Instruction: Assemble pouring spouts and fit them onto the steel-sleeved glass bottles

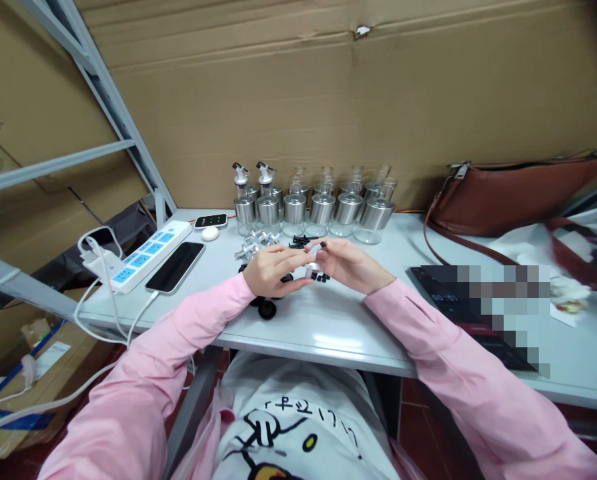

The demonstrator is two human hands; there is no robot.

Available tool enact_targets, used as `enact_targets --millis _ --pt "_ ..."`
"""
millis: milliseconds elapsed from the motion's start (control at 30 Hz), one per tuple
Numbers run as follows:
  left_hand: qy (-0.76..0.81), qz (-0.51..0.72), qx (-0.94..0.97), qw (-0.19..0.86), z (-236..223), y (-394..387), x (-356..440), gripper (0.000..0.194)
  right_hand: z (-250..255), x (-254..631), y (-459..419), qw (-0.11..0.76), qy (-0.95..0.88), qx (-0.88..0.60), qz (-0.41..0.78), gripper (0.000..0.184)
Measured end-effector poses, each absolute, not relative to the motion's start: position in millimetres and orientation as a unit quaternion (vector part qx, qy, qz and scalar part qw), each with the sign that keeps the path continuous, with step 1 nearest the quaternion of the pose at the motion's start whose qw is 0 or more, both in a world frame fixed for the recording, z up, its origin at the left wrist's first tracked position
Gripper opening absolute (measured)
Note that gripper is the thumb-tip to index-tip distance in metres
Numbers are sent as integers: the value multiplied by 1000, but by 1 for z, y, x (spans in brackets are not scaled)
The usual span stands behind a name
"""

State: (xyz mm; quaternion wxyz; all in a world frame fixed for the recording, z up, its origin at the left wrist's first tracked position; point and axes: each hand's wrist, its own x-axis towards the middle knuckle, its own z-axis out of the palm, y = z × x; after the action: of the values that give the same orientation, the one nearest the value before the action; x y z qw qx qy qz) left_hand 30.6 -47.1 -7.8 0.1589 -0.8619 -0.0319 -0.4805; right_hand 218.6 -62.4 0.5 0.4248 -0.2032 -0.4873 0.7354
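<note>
Above the table my left hand (274, 271) and my right hand (351, 264) meet at a small silver pourer spout (312, 269). The fingers of both hands close around it, and a black bit shows at its top by my right fingertips. Silver spout pieces (255, 245) lie piled just behind my left hand. Slim black parts (302, 241) lie behind the spot where the hands meet. Small black caps (322, 277) show under my right fingers. Round black pieces (267, 309) lie below my left hand, partly hidden by it.
Several glass bottles with steel sleeves (323, 208) stand at the back; two at the left carry pourers (265, 175). A power strip (151, 257), a phone (176, 267) and a white round case (210, 234) lie left. At right are a tablet (458, 313) and a brown bag (523, 193).
</note>
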Motion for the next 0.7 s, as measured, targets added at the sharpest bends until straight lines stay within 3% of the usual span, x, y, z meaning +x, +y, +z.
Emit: enact_targets --millis 233,400,533,700 --pt "-29 -446 -884 140 -2 -40 21 40 -4 217 -59 446 -506 -262 690 26" --pt "-234 -446 -854 125 3 -21 -2 23 -1 216 -57 474 -482 -275 684 26" --pt "-316 -339 -879 110 2 -5 -12 19 1 217 -57 469 -492 -274 680 27" --pt "-301 -201 -931 51 0 -5 -10 16 2 219 -56 469 -497 -273 677 26"
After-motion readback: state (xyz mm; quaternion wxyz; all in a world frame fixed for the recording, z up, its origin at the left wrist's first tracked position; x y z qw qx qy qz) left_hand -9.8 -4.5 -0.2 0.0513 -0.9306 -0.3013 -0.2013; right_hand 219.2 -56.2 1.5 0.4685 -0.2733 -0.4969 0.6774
